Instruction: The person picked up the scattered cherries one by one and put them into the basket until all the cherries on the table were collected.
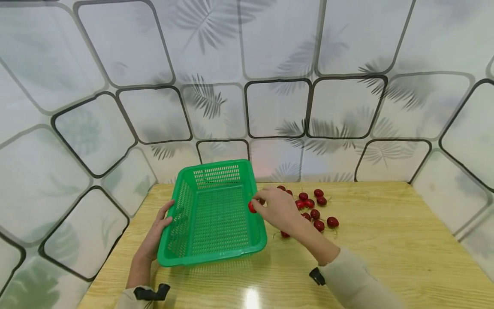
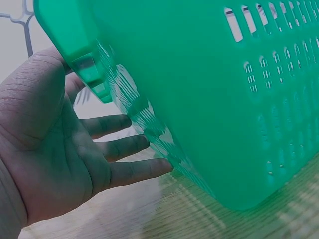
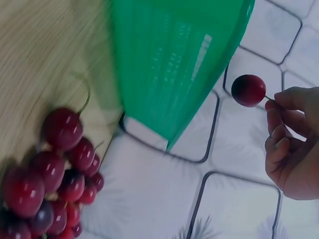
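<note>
A green plastic basket (image 1: 218,214) with slotted walls stands on the wooden table, no fruit visible on its floor. At its left side my left hand (image 1: 156,234) holds the rim, thumb and forefinger at the edge. In the left wrist view, the other fingers (image 2: 127,172) reach straight against the outer wall. My right hand (image 1: 279,208) pinches a red cherry (image 3: 248,90) by its thin stem between thumb and forefinger. From the head view, that cherry overlaps the basket's right rim. Several dark red cherries (image 1: 314,214) with stems lie loose right of the basket, some hidden behind the right hand.
The light wooden table (image 1: 382,240) extends right of the cherries and along the front. A wall covering (image 1: 278,107) with dark-outlined panels and leaf prints rises behind and at both sides. Black straps (image 1: 152,293) circle the sleeves.
</note>
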A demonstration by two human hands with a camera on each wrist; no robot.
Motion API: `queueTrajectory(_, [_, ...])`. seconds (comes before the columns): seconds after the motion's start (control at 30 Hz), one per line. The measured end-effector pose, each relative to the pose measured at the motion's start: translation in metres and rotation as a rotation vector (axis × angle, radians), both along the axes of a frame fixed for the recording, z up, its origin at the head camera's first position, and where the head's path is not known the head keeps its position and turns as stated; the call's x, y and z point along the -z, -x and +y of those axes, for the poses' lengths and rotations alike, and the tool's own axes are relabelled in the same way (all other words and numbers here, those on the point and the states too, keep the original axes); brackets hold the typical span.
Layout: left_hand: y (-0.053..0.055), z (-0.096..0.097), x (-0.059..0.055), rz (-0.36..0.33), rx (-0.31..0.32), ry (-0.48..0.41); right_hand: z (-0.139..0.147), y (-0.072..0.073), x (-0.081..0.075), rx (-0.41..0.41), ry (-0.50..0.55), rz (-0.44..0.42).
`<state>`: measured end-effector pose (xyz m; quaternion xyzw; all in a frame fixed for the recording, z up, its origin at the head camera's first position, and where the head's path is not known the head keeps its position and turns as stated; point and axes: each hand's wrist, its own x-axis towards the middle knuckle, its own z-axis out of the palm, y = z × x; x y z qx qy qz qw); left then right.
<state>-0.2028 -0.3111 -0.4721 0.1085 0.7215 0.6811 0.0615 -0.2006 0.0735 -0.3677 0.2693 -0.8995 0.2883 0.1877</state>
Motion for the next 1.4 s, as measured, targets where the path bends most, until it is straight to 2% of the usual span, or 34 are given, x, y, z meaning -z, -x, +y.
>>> queueTrajectory(0.17, [0.001, -0.001, 0.0, 0.003, 0.001, 0.002, -0.028, -0.009, 0.007, -0.123, -0.055, 0.054])
queueTrajectory(0.3, [0.002, -0.002, 0.001, -0.001, -0.003, 0.004, -0.044, -0.014, 0.019, -0.186, -0.17, 0.027])
queueTrajectory(0.43, [0.002, -0.001, 0.003, -0.007, -0.016, 0.002, -0.053, -0.014, 0.03, -0.212, -0.293, 0.009])
queueTrajectory(0.57, [0.002, -0.001, 0.004, -0.005, -0.017, 0.012, -0.058, -0.012, 0.039, -0.209, -0.359, -0.048])
queueTrajectory(0.83, [0.001, -0.002, 0.001, -0.004, -0.044, 0.025, -0.065, -0.006, 0.048, -0.19, -0.348, -0.191])
queueTrajectory(1.0, [-0.001, -0.001, 0.002, -0.02, -0.044, 0.039, -0.063, -0.009, 0.051, -0.194, -0.31, -0.293])
queueTrajectory(1.13, [-0.003, 0.0, 0.002, -0.015, -0.025, 0.051, -0.062, -0.011, 0.052, -0.204, -0.304, -0.308])
queueTrajectory(1.4, [0.0, 0.0, 0.0, 0.004, -0.01, 0.042, -0.062, -0.01, 0.051, -0.192, -0.322, -0.296])
